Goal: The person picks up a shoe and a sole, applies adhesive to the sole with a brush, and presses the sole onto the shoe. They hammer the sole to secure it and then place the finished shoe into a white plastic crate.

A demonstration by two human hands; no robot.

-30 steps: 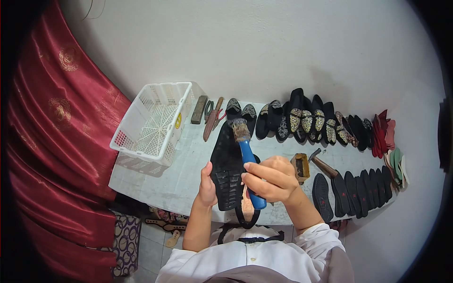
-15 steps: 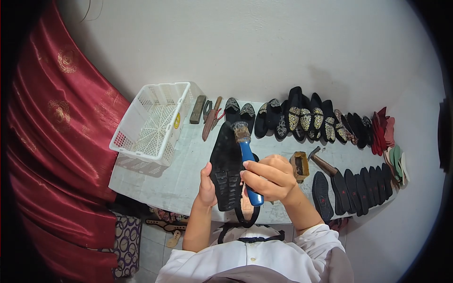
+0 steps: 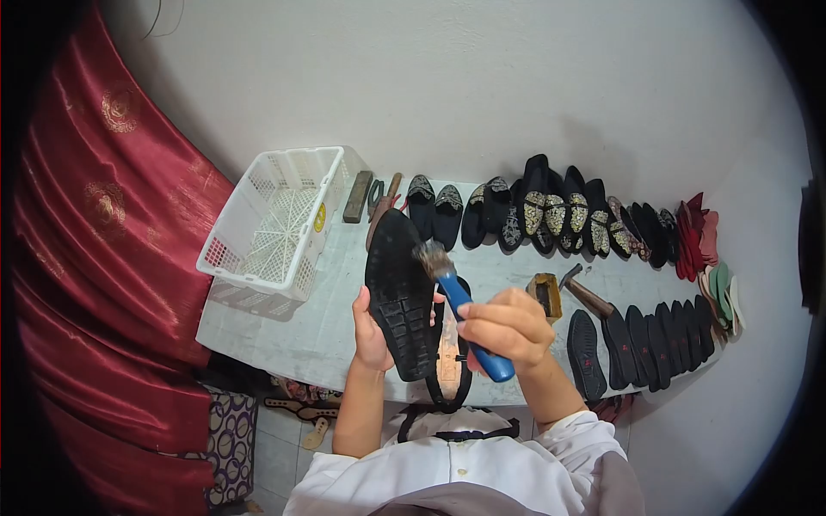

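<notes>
My left hand point(image 3: 372, 331) holds a black shoe sole point(image 3: 397, 297) upright by its edge, its ridged heel part low and near me. A brush with a blue handle point(image 3: 475, 331) is pinched in my right hand point(image 3: 514, 328). The brush's worn bristles point(image 3: 432, 258) are at the right edge of the sole's upper half; whether they touch it I cannot tell. Behind and below the brush, a black shoe upper with a tan inside point(image 3: 449, 365) lies near the table's front edge, partly hidden by the sole.
On the white-covered table point(image 3: 344, 284) are a white plastic basket point(image 3: 288, 224), a block point(image 3: 358, 196), pliers, a small yellow container point(image 3: 544, 297) and a hammer point(image 3: 588, 291). Several decorated shoes point(image 3: 555, 215) line the back; several black soles point(image 3: 658, 348) lie at the right. A red curtain point(image 3: 112, 258) hangs left.
The sole has moved slightly left, turning more toward the camera. The brush has tilted, its handle end swinging right with my right hand, and more of the shoe upper shows.
</notes>
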